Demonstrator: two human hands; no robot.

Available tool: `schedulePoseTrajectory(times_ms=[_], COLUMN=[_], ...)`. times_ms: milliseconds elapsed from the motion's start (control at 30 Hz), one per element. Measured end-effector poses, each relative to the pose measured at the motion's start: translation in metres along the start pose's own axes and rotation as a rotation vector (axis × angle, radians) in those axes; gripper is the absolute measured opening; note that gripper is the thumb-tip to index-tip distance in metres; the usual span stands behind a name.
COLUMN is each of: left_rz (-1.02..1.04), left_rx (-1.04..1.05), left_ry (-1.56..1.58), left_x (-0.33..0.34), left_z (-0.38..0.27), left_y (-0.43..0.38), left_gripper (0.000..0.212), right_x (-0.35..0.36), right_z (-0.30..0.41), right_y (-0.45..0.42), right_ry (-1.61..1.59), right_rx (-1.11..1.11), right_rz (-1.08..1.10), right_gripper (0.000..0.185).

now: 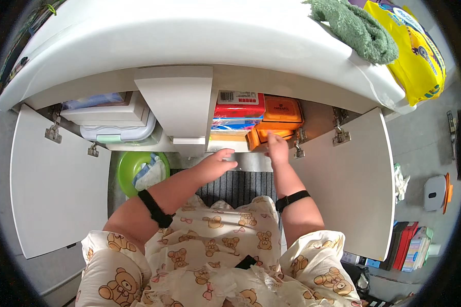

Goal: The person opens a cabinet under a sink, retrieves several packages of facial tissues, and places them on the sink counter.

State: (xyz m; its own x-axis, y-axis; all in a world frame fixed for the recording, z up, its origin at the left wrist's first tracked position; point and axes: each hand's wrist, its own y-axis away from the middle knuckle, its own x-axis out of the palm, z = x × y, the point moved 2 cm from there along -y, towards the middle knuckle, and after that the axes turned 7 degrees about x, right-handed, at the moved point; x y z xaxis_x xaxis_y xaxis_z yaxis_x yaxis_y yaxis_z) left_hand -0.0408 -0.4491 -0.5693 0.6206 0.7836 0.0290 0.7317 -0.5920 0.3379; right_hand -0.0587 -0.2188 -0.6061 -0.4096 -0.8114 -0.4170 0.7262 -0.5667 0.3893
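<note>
My right hand (277,147) touches or nearly touches an orange package (269,136) in the cabinet's right compartment; its fingertips partly cover it. Another orange package (282,111) lies above that one, beside a red package with a barcode (238,105). My left hand (219,163) hangs in front of the cabinet, empty, with thumb and fingers apart. In the left compartment, a white box (107,115) rests on a clear storage box with a pale lid (119,130).
Two white cabinet doors (61,184) (345,184) stand open at either side. A green basin (125,172) with cloth sits below left. A green towel (357,30) and a yellow package (418,57) lie on the white top. A striped mat (238,186) covers the floor.
</note>
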Motion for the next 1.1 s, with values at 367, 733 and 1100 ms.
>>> schedulePoseTrajectory(times_ms=[367, 733, 1100], left_rz=[-0.091, -0.166, -0.137], left_rx=[0.253, 0.346, 0.199], left_ry=[-0.15, -0.304, -0.227], left_x=[0.003, 0.011, 0.003], left_z=[-0.018, -0.019, 0.0], left_y=[-0.01, -0.023, -0.018], left_gripper=[0.054, 0.054, 0.055], right_x=[0.04, 0.048, 0.049], right_z=[0.028, 0.01, 0.05], right_y=[0.013, -0.002, 0.022], right_ry=[-0.266, 0.088, -0.305], right_rx=[0.078, -0.35, -0.055], right_rz=[0.099, 0.063, 0.351], right_gripper=[0.028, 0.028, 0.041])
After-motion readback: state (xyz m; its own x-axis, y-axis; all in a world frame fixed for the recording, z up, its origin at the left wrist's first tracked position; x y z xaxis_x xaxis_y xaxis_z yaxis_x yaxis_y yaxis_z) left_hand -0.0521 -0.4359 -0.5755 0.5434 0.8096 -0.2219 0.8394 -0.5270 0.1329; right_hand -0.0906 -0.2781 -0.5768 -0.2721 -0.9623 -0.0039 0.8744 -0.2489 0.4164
